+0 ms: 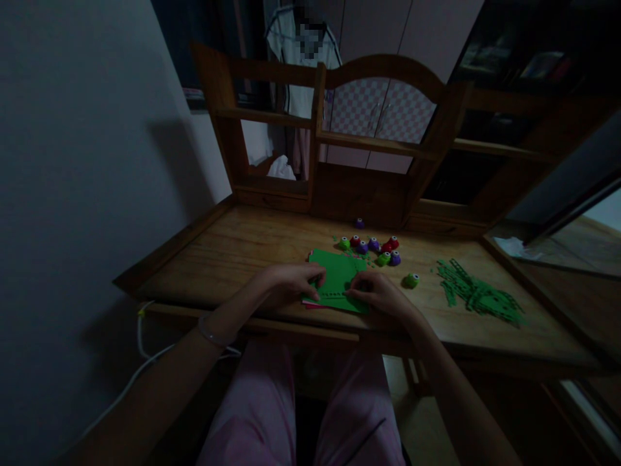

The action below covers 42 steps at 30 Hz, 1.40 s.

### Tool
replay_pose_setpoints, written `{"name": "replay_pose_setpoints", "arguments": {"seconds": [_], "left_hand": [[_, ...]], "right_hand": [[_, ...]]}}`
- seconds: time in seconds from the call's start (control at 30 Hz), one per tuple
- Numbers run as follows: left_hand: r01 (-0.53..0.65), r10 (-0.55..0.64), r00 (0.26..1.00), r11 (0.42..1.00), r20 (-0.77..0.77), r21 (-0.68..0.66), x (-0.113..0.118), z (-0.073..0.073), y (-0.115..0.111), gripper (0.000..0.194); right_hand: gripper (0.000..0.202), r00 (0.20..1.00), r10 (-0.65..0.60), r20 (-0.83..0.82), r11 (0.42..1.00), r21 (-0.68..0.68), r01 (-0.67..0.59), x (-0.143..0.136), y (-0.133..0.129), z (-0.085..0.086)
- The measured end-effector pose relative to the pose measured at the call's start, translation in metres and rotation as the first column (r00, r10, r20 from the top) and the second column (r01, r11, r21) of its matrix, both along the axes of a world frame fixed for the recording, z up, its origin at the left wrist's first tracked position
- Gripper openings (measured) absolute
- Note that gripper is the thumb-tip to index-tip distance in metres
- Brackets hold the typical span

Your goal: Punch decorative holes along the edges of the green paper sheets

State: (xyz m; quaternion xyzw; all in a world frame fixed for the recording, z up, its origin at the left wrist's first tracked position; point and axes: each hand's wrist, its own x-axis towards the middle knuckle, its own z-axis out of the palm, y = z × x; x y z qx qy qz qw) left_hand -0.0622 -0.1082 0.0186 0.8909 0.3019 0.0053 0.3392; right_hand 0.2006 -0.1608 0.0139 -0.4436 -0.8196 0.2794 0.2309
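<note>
A bright green paper sheet (337,268) lies near the desk's front edge, with red or pink paper showing at its lower left edge. Across its lower part runs a narrow green strip (332,296) with a row of small dark marks, perhaps punched holes. My left hand (301,279) rests over the sheet's left side, fingers curled, thumb and index apart, thumb near the strip's left end. At the other end, my right hand (376,291) has thumb and index pinched together on the strip. Dim light hides the exact fingertip contact.
Several small green, red and purple craft punches (363,247) stand behind the sheet among green paper scraps. A lone green punch (411,280) sits to the right. Farther right lies a heap of cut green paper strips (478,298). A wooden shelf (359,188) rises behind.
</note>
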Motion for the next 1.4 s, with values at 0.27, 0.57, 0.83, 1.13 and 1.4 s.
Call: {"name": "replay_pose_setpoints", "arguments": {"seconds": [0.27,0.57,0.83,1.13,1.4], "left_hand": [[-0.041,0.042,0.995,0.999,-0.085,0.014,-0.020,0.003,0.002,0.038],[-0.482,0.362,0.874,0.735,0.325,0.477,-0.003,0.016,-0.083,0.029],[-0.353,0.250,0.935,0.614,0.250,0.706,0.033,-0.040,-0.134,0.047],[-0.518,0.409,0.850,0.537,0.332,0.666,0.045,-0.052,-0.146,0.046],[-0.588,0.509,0.784,0.428,0.355,0.686,0.062,-0.064,-0.151,0.048]], "right_hand": [[0.023,1.000,-0.017,-0.016,1.000,0.002,0.017,0.000,-0.001,-0.001],[0.023,0.999,0.004,-0.031,1.000,-0.002,-0.005,0.001,0.000,-0.005],[0.024,0.998,0.012,-0.056,1.000,0.008,-0.012,0.000,0.000,-0.005],[0.024,0.998,-0.004,-0.055,0.999,-0.036,0.002,0.000,-0.002,-0.002],[0.025,0.997,-0.010,-0.073,1.000,-0.014,0.009,0.001,-0.001,-0.004]]}}
